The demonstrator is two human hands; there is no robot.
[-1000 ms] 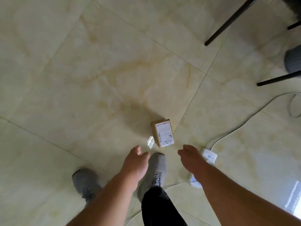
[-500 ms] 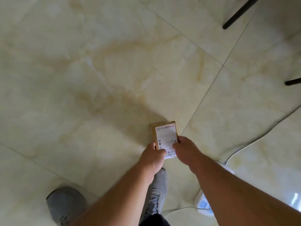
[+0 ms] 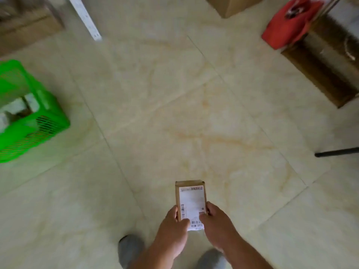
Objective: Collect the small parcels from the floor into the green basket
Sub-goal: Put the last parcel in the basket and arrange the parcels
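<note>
Parcel (image 3: 190, 202) clasped at its near end by left hand (image 3: 172, 230) and right hand (image 3: 217, 226) | long axis pointed away | green basket (image 3: 41, 121) far left, nearer the left hand.

A single head-worn wide-angle camera is looking steeply down and forward over a marble-tiled floor (image 3: 155, 113). The wearer's left hand (image 3: 172, 230) and right hand (image 3: 217, 226) are sitting nearest the lens at bottom centre, with grey shoes (image 3: 130, 249) below them. The green basket (image 3: 44, 121) is lying at the left edge, a red bag (image 3: 287, 22) far off at upper right. Edges are bending and blurring.
</note>
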